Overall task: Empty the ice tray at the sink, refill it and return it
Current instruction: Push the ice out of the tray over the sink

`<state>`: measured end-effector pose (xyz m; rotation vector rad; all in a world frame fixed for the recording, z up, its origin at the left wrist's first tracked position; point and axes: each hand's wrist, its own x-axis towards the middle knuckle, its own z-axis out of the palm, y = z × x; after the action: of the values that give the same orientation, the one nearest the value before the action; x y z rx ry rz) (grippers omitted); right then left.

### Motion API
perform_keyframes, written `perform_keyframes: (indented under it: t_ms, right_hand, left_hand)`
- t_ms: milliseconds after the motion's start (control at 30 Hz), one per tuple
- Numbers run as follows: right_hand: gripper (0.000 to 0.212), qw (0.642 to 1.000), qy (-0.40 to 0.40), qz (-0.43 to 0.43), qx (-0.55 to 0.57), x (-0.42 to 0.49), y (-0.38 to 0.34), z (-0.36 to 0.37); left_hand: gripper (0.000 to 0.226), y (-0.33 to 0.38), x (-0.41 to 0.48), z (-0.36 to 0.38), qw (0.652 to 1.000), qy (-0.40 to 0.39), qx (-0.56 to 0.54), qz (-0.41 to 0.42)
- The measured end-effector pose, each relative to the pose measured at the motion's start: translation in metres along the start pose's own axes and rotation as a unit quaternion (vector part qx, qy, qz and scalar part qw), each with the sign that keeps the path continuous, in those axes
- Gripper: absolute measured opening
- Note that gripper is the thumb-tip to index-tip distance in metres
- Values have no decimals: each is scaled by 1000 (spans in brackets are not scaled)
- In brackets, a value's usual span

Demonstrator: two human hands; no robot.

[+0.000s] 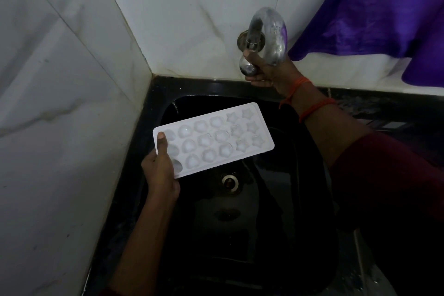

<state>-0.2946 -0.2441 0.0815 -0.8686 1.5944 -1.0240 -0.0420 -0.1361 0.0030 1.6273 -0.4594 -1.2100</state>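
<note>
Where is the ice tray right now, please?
In the head view, the ice tray is held by its left end in the left hand, above the black sink, down-left of the tap.

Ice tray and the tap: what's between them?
In the head view, only the sink's back rim lies between the ice tray and the tap the right hand grips.

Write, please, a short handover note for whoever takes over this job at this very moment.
Left hand: grips the ice tray by its left end, thumb on top, face up over the black sink.
Right hand: grips the tap knob at the wall.
Done: tray brought to the sink; whether its cells are emptied is unclear.
Left: no water stream shows, so fill the tray, then return it.
</note>
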Motion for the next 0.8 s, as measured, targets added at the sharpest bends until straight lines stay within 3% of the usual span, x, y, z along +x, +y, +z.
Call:
perform_keyframes:
  t_ms: [200,333,433,500,800]
  right_hand:
    - [35,998,39,-6,-56,32,15,-6]
    - [37,995,29,27,-87,57,24,-8]
    - [35,998,17,36,-40,66,29,-6]
    - [23,999,23,29,-21,69,33,-6]
    - [14,999,29,12,-41,78,41,-9]
  left_hand:
    - [27,-1,3,2,1000,-4,-4,-2]
    - [27,-4,7,3,1000,-6,-5,-5]
    - [27,-7,9,6,1000,-8,-4,-9]
    - [28,-9,11,9,1000,-5,-1,-12]
    - [31,-18,17,22,1000,-20,4,-23]
